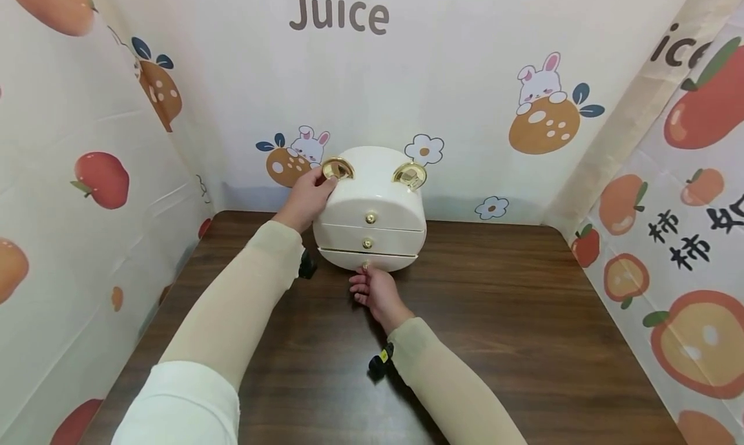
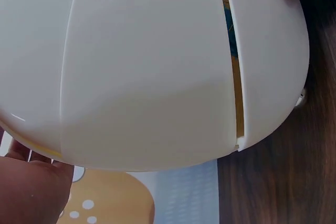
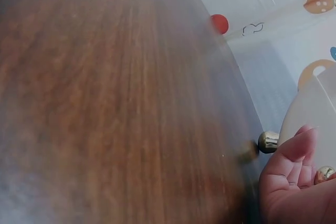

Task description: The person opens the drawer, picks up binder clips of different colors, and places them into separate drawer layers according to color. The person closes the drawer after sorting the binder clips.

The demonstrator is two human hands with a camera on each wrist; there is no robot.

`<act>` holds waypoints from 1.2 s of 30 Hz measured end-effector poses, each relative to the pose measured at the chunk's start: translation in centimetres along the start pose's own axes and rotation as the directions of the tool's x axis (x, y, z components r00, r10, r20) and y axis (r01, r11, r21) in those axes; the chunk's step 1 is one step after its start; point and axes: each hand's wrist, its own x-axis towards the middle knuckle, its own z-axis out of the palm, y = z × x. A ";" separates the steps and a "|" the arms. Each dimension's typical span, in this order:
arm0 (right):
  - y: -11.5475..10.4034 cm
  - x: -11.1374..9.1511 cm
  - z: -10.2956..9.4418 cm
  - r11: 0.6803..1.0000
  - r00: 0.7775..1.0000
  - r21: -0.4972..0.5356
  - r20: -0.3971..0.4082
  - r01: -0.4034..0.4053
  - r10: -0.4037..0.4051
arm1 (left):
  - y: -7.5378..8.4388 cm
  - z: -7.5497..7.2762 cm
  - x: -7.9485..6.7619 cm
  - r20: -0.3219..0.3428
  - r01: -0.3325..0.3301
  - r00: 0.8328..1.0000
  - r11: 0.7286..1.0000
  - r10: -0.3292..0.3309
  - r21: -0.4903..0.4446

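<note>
A white jewelry box (image 1: 372, 203) with several drawers and gold knobs stands at the back of the table. Two round gold ear-like pieces, a left one (image 1: 338, 168) and a right one (image 1: 410, 174), top it. My left hand (image 1: 308, 196) grips the box's upper left side by the left gold piece, some fingers hidden behind it. Low at the front, my right hand (image 1: 380, 293) pinches the small gold knob (image 1: 365, 266) of the bottom drawer (image 2: 273, 66). That drawer is slightly out; through its narrow gap the left wrist view shows something brown and blue-green.
Under the box is a dark wooden table (image 1: 523, 329). Behind it hangs a white curtain (image 1: 465, 96) printed with fruit and rabbits, which also lines both sides. A gold foot (image 3: 268, 142) shows beneath the box.
</note>
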 end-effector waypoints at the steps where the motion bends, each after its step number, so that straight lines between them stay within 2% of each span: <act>1: -0.1 0.1 0.0 1.000 1.000 0.007 -0.005 -0.001 0.001 | 0.0 0.0 0.0 0.005 -0.002 1.000 1.000 0.002 0.006; 8: -0.7 0.4 -0.4 1.000 1.000 -0.013 -0.007 0.019 -0.019 | 0.3 0.2 0.0 0.001 0.006 1.000 1.000 -0.006 0.006; 19: -1.0 -0.2 -1.0 0.996 1.000 -0.085 0.010 0.019 -0.018 | 0.4 0.5 -0.2 -0.013 -0.029 0.999 1.000 0.029 -0.011; 31: -1.1 -0.9 -1.4 0.990 1.000 -0.141 0.010 0.005 -0.004 | 0.2 -0.5 -0.1 0.008 -0.050 0.999 0.994 0.050 0.094; 36: -1.3 -2.0 -2.5 0.979 0.998 -0.195 0.027 0.059 -0.055 | 0.1 -0.6 -0.7 0.019 -0.065 0.998 0.988 0.063 0.137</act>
